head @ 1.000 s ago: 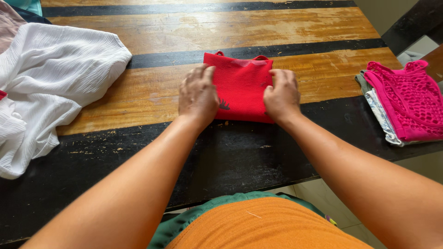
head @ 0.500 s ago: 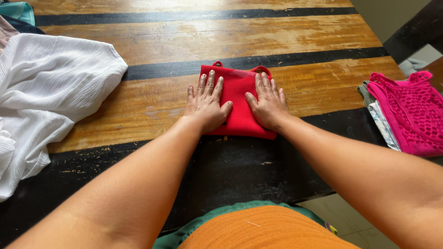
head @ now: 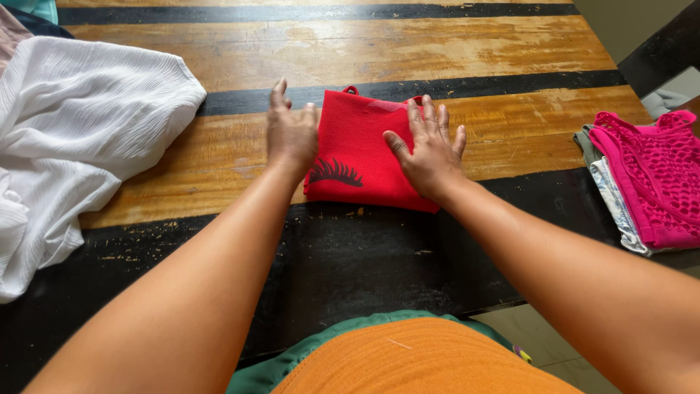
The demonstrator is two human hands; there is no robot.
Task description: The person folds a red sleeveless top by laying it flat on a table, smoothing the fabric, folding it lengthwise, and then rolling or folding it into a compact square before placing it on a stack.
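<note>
A folded garment (head: 364, 157) lies in the middle of the table (head: 510, 51). The left hand (head: 290, 135) rests at its left edge, the right hand (head: 430, 149) on its right side. A loose cloth (head: 73, 124) lies far left, a pile of clothes (head: 645, 179) far right.

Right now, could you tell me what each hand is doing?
Left hand: open, at the left edge of the folded red garment.
Right hand: open, flat on the garment.

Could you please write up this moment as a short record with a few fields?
surface: wooden table with black stripes
left hand: at the left edge of the folded red garment, fingers raised
right hand: flat on the garment's right side, fingers spread
left of table: white crinkled cloth
right edge: folded pile topped by a pink mesh top
</note>
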